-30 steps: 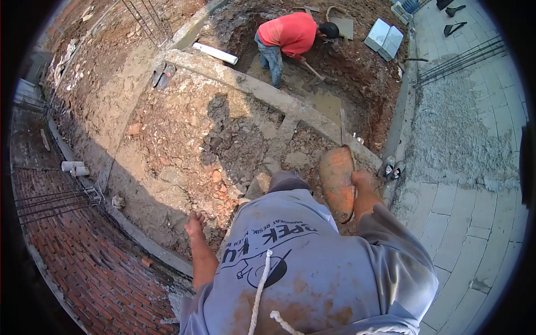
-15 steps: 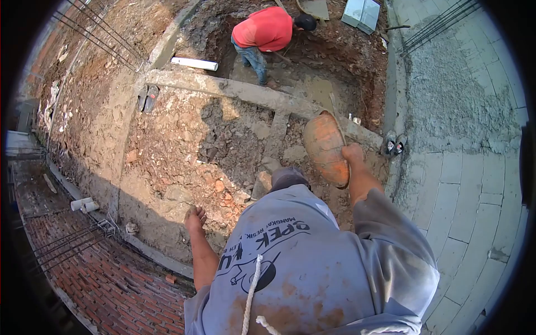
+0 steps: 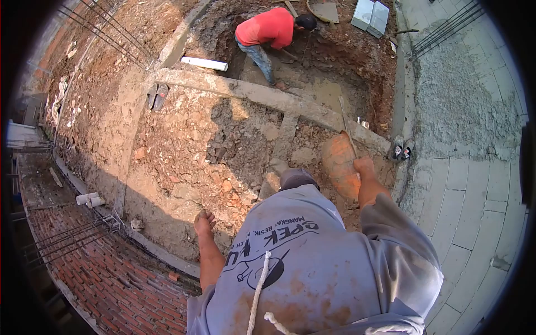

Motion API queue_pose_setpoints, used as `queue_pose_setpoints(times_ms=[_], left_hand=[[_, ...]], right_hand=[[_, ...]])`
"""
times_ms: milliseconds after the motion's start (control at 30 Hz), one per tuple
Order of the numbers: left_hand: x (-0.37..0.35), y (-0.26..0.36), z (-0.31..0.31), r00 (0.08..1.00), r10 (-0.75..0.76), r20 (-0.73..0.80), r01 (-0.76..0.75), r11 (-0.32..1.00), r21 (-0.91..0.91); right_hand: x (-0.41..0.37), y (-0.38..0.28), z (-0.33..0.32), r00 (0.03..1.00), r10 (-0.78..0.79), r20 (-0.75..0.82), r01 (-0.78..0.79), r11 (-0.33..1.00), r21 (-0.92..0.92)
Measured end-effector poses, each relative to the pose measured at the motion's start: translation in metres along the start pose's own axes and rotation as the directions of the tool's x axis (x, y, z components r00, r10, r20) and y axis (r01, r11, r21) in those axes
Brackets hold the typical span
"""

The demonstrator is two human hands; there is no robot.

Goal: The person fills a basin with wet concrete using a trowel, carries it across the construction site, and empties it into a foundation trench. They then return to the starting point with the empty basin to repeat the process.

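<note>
My right hand [image 3: 364, 166] grips the rim of a mud-stained orange basin [image 3: 340, 163], held out in front of me on edge over the broken earth. My left hand [image 3: 204, 221] hangs at my side with the fingers curled and nothing in it, above clods of red soil. My grey printed shirt [image 3: 312, 268], smeared with mud, fills the lower part of the view, with a white cord [image 3: 258, 290] hanging down it.
A person in a red shirt [image 3: 269, 27] bends in a dug pit [image 3: 335, 61] beyond a concrete beam [image 3: 268, 96]. A white pipe [image 3: 204, 63] lies by the pit. Paving slabs [image 3: 474, 184] and a cement heap [image 3: 458, 106] lie right, brick paving [image 3: 106, 273] and rebar [image 3: 72, 234] left. Sandals [image 3: 401, 149] sit at the edge.
The orange basin has swung down and to the right with my right hand, after rising half a second ago. My left hand stays low at my side.
</note>
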State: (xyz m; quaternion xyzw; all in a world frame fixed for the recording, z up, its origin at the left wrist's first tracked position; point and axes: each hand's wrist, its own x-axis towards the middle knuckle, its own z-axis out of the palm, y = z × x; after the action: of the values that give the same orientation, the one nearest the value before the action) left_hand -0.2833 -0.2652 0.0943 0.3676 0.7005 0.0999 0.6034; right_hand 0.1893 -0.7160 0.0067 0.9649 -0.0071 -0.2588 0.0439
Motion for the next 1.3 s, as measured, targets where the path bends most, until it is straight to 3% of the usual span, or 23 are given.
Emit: queue_pose_setpoints(times_ms=[67, 133, 233, 333, 733, 1000, 1133, 1300], left_hand=[[0.006, 0.001, 0.003, 1.000, 0.005, 0.007, -0.005, 1.000, -0.002], [0.008, 0.004, 0.007, 1.000, 0.009, 0.024, -0.009, 1.000, 0.007], [0.006, 0.008, 0.012, 0.998, 0.013, 0.053, -0.015, 0.999, 0.032], [0.007, 0.009, 0.014, 0.998, 0.017, 0.063, -0.019, 0.999, 0.043], [0.004, 0.010, 0.018, 0.997, -0.004, 0.083, -0.001, 0.999, 0.054], [0.014, -0.007, 0.011, 0.995, -0.029, 0.092, 0.024, 0.999, 0.048], [0.012, -0.007, 0.013, 0.996, -0.029, 0.089, 0.024, 0.998, 0.057], [0.006, 0.004, 0.019, 0.996, -0.019, 0.091, 0.011, 0.997, 0.081]], right_hand=[[-0.002, 0.000, 0.000, 0.999, 0.048, 0.025, -0.048, 0.998, 0.026], [-0.049, -0.024, -0.044, 0.982, 0.182, 0.049, -0.188, 0.970, 0.158], [-0.041, -0.013, -0.036, 0.991, 0.087, 0.101, -0.089, 0.996, 0.017], [-0.064, -0.027, -0.063, 0.961, 0.251, 0.120, -0.271, 0.942, 0.200], [-0.106, -0.069, -0.118, 0.970, 0.185, 0.154, -0.225, 0.926, 0.302], [-0.060, -0.048, -0.075, 0.990, 0.125, 0.062, -0.136, 0.964, 0.227], [-0.062, -0.048, -0.079, 0.980, 0.185, 0.068, -0.195, 0.956, 0.219], [-0.043, -0.034, -0.062, 0.987, 0.111, 0.115, -0.127, 0.981, 0.145]])
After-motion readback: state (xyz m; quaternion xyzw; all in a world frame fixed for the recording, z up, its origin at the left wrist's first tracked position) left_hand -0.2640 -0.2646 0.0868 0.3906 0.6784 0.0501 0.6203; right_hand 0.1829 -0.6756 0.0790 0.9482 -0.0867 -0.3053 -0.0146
